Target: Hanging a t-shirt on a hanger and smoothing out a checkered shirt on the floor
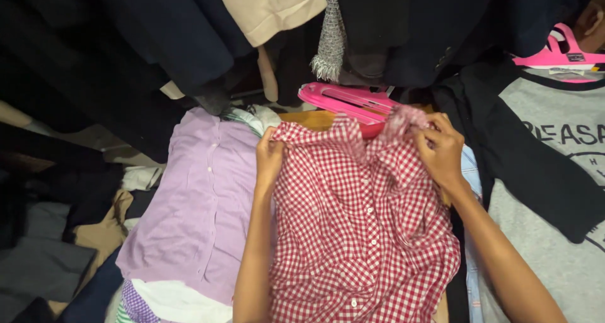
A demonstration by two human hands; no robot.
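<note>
Both my hands are pinched closed on the red gingham shirt (362, 235). My left hand (270, 160) has the shoulder seam bunched between thumb and fingers, and my right hand (441, 149) clamps the other shoulder up by the collar. I'd guess that's to keep the shoulders spread over the pink hanger (346, 102) poking out just behind the collar. The shirt lies front-up, buttons down the middle, on a pile of clothes, with a lilac cardigan (201, 203) just beside it and a grey raglan tee (554, 190) on the other side.
</note>
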